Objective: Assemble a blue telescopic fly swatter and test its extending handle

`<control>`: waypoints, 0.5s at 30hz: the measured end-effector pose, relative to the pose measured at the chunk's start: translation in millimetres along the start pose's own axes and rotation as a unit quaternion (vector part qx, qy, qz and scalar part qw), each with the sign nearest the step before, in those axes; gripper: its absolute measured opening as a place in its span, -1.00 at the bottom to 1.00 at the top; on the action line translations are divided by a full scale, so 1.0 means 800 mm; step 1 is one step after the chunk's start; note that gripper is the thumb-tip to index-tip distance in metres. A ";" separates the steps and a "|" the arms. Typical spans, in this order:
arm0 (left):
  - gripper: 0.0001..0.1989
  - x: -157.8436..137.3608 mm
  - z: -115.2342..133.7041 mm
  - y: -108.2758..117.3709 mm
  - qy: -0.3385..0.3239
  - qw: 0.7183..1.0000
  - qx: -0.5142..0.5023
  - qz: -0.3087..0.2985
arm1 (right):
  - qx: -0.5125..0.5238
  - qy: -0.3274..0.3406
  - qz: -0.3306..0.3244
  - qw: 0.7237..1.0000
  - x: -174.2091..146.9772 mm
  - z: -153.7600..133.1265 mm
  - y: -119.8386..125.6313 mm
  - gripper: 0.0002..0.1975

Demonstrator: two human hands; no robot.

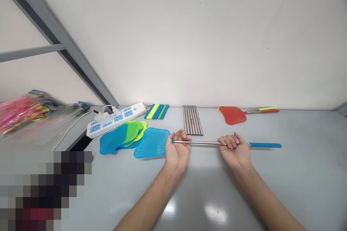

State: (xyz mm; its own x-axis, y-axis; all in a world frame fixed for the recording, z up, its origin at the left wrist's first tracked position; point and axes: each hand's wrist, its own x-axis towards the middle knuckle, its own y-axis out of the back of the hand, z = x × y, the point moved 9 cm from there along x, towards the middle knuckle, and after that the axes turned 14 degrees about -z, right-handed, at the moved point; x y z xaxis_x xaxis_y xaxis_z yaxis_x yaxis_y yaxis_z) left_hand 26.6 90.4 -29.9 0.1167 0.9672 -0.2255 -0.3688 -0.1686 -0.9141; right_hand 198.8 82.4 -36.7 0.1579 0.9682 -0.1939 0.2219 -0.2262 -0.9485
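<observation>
Both hands hold a blue fly swatter (153, 143) level above the grey table, its perforated head to the left and its blue grip to the right. My left hand (178, 149) is closed around the metal rod close to the head, palm up, with the fingers curled loosely. Further right, my right hand (235, 149) wraps round the rod just before the blue grip. Behind the rod lies a row of several metal rods (193, 120). Loose blue, green and yellow swatter heads (114, 138) are piled left of the held head.
A white power strip (116, 119) with plugs stands back left, near several coloured grips (156, 112). Swatters with a red head (233, 114) on top lie back right. Packaged goods in plastic (24, 112) are at far left, beyond a metal frame bar (67, 47).
</observation>
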 end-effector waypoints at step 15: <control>-0.77 -0.002 0.000 -0.001 -0.011 0.999 0.027 0.012 | -0.011 0.001 -0.011 1.000 0.003 -0.004 -0.001 -0.69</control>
State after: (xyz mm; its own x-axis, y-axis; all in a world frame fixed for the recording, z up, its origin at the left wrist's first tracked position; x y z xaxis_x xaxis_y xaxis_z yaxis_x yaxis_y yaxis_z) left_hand 26.8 88.9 -29.2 0.0865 0.9671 -0.2394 -0.4212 -0.1823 -0.8885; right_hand 202.2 84.4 -35.8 0.1540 0.9729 -0.1728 0.2472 -0.2072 -0.9465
